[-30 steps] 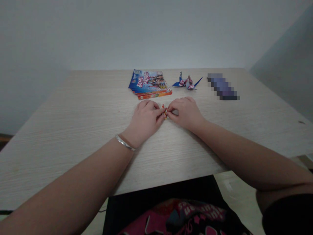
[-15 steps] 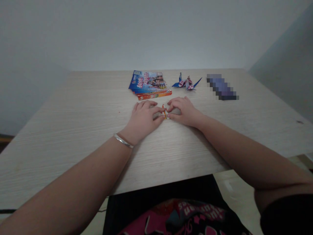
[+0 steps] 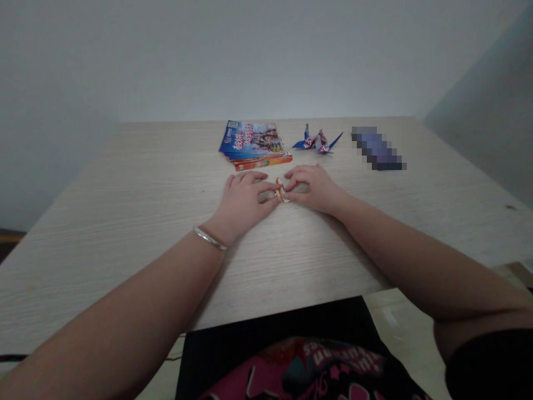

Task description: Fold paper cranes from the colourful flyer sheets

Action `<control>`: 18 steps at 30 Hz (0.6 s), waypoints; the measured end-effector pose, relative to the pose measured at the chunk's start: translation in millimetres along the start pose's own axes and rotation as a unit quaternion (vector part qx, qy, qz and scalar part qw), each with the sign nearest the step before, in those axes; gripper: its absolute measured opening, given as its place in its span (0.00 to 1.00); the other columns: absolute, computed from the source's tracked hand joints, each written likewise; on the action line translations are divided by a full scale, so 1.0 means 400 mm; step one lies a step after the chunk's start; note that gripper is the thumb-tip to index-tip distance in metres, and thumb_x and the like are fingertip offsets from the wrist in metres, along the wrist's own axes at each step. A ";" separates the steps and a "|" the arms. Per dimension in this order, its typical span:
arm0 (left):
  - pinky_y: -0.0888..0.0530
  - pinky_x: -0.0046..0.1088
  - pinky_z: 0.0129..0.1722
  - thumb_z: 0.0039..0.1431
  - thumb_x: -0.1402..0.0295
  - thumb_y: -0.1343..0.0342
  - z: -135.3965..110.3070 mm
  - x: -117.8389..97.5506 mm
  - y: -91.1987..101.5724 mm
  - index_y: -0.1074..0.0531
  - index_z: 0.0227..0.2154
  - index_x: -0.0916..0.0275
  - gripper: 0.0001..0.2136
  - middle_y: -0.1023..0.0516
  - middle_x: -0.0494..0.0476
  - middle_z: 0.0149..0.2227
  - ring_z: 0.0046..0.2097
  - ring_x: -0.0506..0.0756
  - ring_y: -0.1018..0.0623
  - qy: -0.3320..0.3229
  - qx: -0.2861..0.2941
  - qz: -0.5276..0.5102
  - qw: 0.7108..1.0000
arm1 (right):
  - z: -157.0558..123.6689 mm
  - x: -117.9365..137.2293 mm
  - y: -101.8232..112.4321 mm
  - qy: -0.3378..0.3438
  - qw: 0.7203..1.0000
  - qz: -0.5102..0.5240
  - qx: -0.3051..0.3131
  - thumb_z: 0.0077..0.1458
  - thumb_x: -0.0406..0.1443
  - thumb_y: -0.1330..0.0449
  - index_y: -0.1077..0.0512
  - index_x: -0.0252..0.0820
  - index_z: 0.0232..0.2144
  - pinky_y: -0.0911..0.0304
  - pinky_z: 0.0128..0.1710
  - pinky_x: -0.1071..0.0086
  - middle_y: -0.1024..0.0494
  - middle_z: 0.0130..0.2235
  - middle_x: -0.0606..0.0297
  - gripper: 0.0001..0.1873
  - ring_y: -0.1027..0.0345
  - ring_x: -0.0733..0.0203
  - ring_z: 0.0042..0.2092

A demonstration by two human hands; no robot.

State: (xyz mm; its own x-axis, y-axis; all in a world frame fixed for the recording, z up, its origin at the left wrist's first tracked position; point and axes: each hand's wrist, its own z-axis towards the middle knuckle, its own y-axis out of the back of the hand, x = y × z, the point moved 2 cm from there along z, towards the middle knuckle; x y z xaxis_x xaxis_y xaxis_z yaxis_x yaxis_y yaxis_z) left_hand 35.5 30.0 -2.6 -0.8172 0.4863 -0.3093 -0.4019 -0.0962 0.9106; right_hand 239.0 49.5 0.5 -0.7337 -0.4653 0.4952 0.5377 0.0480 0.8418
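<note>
A small piece of folded paper [image 3: 280, 190], white with orange and red print, lies on the table between my hands. My left hand [image 3: 247, 199], with a silver bangle at the wrist, holds its left side between thumb and index finger. From the right, the thumb and fingertips of my right hand [image 3: 312, 188] press on the same paper. Fingertips cover part of its edges, so its full shape is hidden. Beyond my right hand stands a blue and white folded paper crane [image 3: 318, 142].
A fanned stack of printed leaflets [image 3: 256, 141], blue on top with orange edges below, lies behind my left hand. To the right of the crane is a dark, pixelated flat object [image 3: 378, 149]. The pale wooden table [image 3: 137, 222] meets the wall at its far edge.
Both hands stay in almost the same place on the folded paper. Only very slight finger movement shows.
</note>
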 end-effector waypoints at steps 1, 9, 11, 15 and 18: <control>0.37 0.53 0.65 0.66 0.55 0.41 0.001 -0.001 0.000 0.19 0.51 0.53 0.16 0.24 0.63 0.60 0.63 0.66 0.28 0.001 0.000 0.002 1.000 | -0.001 0.001 0.000 -0.002 1.000 -0.008 0.000 0.56 0.40 0.31 0.21 0.46 0.34 0.58 0.67 0.30 0.19 0.54 0.60 0.05 0.29 0.47 0.60; 0.40 0.60 0.67 0.66 0.51 0.43 0.002 -0.008 0.003 0.27 0.62 0.62 0.27 0.27 0.70 0.64 0.65 0.71 0.30 0.018 0.013 0.034 0.999 | -0.008 0.008 -0.006 -0.019 0.997 -0.073 0.003 0.58 0.43 0.32 0.23 0.44 0.51 0.58 0.70 0.33 0.23 0.60 0.54 0.20 0.34 0.42 0.65; 0.40 0.60 0.67 0.67 0.52 0.44 0.002 -0.006 0.000 0.26 0.60 0.60 0.25 0.27 0.69 0.63 0.65 0.71 0.30 0.005 0.008 0.030 0.999 | -0.007 0.004 -0.010 -0.013 0.998 -0.061 -0.001 0.58 0.43 0.34 0.22 0.45 0.50 0.56 0.69 0.34 0.23 0.61 0.54 0.19 0.34 0.43 0.65; 0.38 0.57 0.66 0.66 0.52 0.44 0.001 0.003 -0.004 0.23 0.57 0.58 0.23 0.26 0.68 0.62 0.64 0.71 0.30 0.000 -0.003 0.018 1.000 | 0.001 -0.007 -0.017 -0.014 0.998 -0.057 -0.014 0.59 0.45 0.36 0.20 0.45 0.50 0.49 0.67 0.39 0.21 0.59 0.53 0.19 0.31 0.44 0.63; 0.38 0.56 0.65 0.65 0.53 0.41 0.005 0.004 0.000 0.22 0.56 0.57 0.21 0.23 0.65 0.60 0.64 0.70 0.29 0.002 -0.011 -0.008 1.000 | 0.010 -0.009 -0.020 -0.007 0.998 -0.054 -0.009 0.58 0.45 0.36 0.20 0.42 0.49 0.43 0.65 0.46 0.21 0.59 0.51 0.20 0.30 0.45 0.62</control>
State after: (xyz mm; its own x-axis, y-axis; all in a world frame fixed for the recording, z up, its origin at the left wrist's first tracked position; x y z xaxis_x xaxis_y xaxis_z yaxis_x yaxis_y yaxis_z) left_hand 34.9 32.6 -2.6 -0.8122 0.4845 -0.3251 -0.4243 -0.1080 0.8991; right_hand 235.7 54.2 -6.9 -0.7937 -0.4543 0.4045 0.4618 -0.0170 0.8868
